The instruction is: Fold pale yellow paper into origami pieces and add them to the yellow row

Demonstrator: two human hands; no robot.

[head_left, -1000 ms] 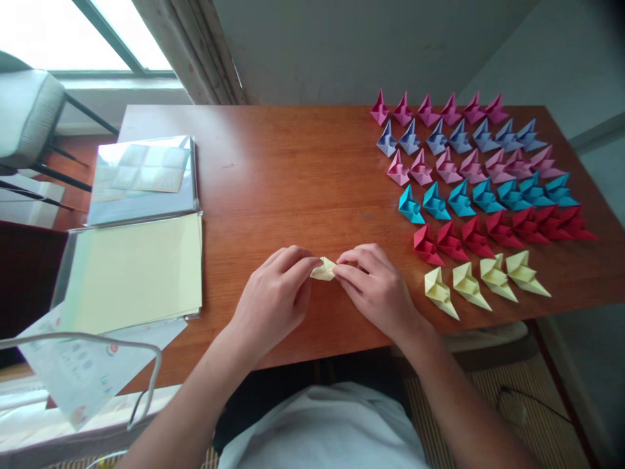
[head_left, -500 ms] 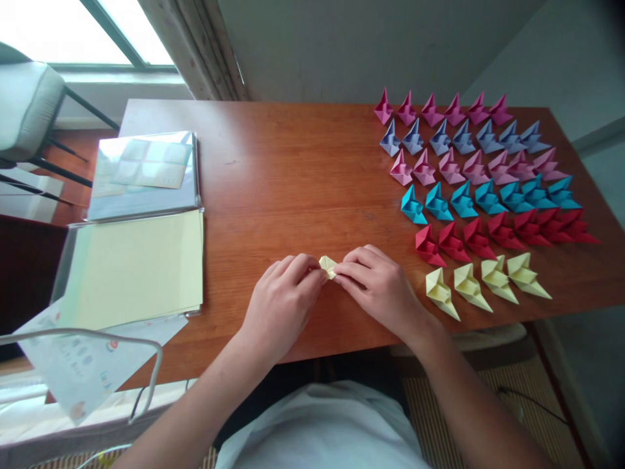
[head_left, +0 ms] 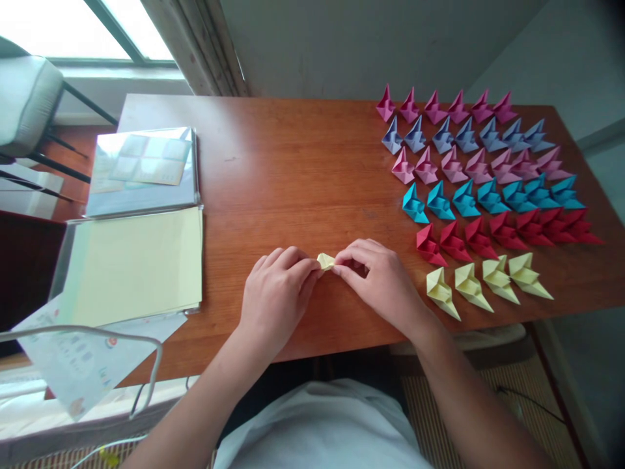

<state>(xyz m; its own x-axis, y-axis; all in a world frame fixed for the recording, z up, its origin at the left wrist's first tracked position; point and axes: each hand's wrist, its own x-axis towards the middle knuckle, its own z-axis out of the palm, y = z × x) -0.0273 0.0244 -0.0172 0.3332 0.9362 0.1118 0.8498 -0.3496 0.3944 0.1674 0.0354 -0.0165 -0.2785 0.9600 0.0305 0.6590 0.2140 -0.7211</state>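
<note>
A small folded piece of pale yellow paper (head_left: 325, 262) is held between both hands over the table's near part. My left hand (head_left: 280, 286) pinches its left end with thumb and fingers. At its right end, my right hand (head_left: 378, 277) grips it between thumb and forefinger. The fingertips cover both ends, so only the middle of the folded paper shows. Right of my right hand stands a row of pale yellow origami pieces (head_left: 441, 293), with a row of red origami pieces (head_left: 430, 245) just behind.
Farther back are rows of blue (head_left: 415, 205), pink (head_left: 403, 168), lavender (head_left: 392, 138) and magenta origami pieces (head_left: 385, 105). On the left, yellow paper sheets (head_left: 137, 267) lie beside a clear-covered folder (head_left: 146, 202). A printed sheet (head_left: 88, 371) and a white curved bar (head_left: 157, 371) are at the near left.
The folded yellow paper has turned and looks flatter between my fingers. My left hand has shifted slightly leftward; both hands keep their pinch. The whole view has moved a little.
</note>
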